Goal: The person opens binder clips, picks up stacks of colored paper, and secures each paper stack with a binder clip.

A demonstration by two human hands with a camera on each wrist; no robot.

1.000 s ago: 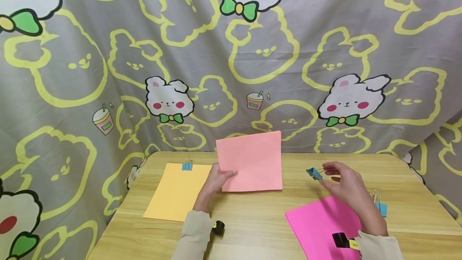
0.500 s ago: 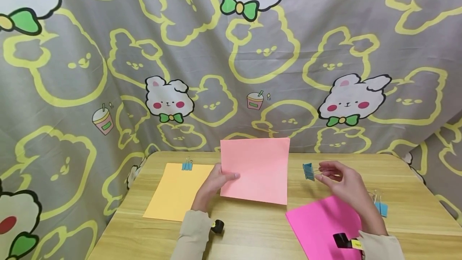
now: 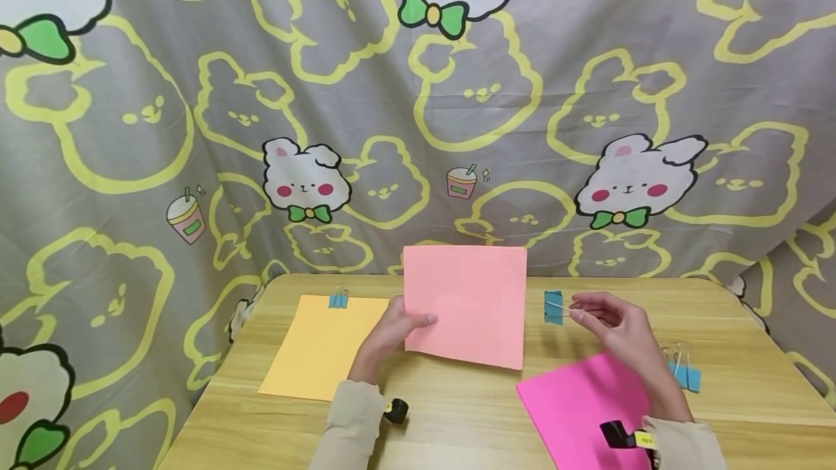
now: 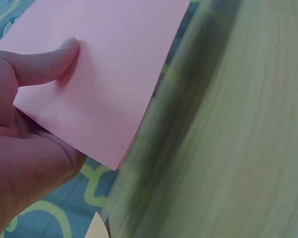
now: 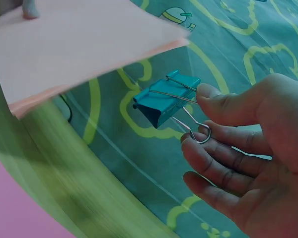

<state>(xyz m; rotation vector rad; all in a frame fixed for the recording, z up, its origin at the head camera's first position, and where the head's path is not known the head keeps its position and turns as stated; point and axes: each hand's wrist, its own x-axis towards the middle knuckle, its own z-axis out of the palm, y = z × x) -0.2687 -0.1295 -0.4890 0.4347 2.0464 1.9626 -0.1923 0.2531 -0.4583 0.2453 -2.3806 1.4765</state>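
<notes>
Light pink paper point(image 3: 466, 303), seemingly several sheets, is held up above the table by the left hand point(image 3: 390, 328), its thumb across the front near the left edge. The left wrist view shows the thumb pressed on the paper point(image 4: 109, 94). To the right, the right hand point(image 3: 617, 321) pinches a blue binder clip point(image 3: 553, 308) by its wire handles. In the right wrist view the clip point(image 5: 166, 96) points at the paper's edge point(image 5: 89, 54) with a gap between them, thumb on one handle and fingers at the other.
Yellow paper point(image 3: 320, 347) with a blue clip point(image 3: 338, 302) on its top edge lies at the left of the wooden table point(image 3: 451, 412). Magenta paper point(image 3: 581, 405) lies under the right forearm, another blue clip point(image 3: 686, 377) beside it. A patterned curtain point(image 3: 392, 107) hangs behind.
The light pink paper has shifted slightly right and turned to face the head view more squarely. The clip in the right hand has turned and moved a little left towards the paper.
</notes>
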